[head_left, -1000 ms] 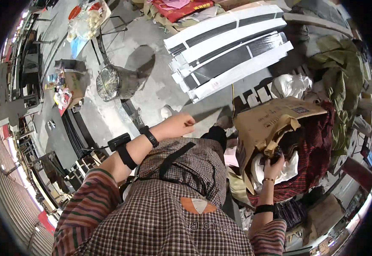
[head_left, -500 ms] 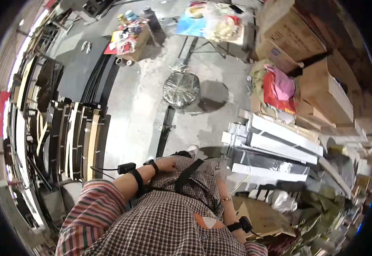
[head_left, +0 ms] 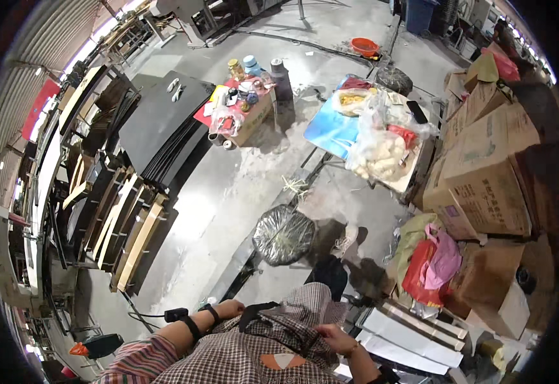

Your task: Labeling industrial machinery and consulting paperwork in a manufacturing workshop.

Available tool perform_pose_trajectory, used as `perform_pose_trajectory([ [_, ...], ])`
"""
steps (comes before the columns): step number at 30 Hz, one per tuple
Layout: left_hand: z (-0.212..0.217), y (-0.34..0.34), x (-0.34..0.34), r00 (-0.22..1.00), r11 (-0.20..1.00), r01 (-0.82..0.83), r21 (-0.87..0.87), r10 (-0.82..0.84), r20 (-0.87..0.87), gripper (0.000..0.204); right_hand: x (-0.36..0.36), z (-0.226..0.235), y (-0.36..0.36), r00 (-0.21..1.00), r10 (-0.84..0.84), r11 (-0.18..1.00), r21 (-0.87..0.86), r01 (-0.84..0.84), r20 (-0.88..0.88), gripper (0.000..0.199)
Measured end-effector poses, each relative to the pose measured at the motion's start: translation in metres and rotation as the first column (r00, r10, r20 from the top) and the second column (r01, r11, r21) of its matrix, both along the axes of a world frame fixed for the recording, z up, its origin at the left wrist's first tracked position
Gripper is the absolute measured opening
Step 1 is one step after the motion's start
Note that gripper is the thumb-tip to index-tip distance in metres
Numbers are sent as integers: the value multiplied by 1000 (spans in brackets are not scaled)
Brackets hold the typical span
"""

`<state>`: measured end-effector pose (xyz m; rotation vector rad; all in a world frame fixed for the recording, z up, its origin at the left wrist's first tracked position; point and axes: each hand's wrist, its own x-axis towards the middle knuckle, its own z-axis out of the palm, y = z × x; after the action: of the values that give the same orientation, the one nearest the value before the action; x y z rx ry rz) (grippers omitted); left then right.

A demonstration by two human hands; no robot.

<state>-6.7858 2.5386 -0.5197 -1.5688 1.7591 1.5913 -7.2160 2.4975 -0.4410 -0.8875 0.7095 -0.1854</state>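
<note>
I see both hands drawn in against the body, with nothing in either one. My left hand rests at the edge of the checked shirt, just beside the dark strap that crosses the chest; its fingers look loosely curled, but the view is too small to tell whether they pinch the strap or only touch it. My right hand lies flat on the cloth lower down — fingers released, clasping nothing that I can make out. The nearest goods are the long white panels stacked on the floor close by the right hand, apart from it and untouched. Beyond them sit a red bag with a pink cloth on top and a wall of cardboard boxes. Ahead on the concrete floor stands a round stool wrapped in plastic film, and farther off a blue table loaded with bags of food. Judging by this, no handling is under way: the panels and boxes lie as they are, and anything to be done with them is still ahead — I put the work at a pause between steps.
</note>
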Motion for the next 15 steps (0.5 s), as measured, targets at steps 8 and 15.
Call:
perform_pose_trajectory([
  [8,72,-183,-94,894,975,193,113,-222,390,35,-70,-25,-192,974,103,880,439,-183,200,41],
  [15,168,-329,-117,914,947,-206,-246,276,297,24,-87,-18,-328,976,95,767,611,-199,198,48],
])
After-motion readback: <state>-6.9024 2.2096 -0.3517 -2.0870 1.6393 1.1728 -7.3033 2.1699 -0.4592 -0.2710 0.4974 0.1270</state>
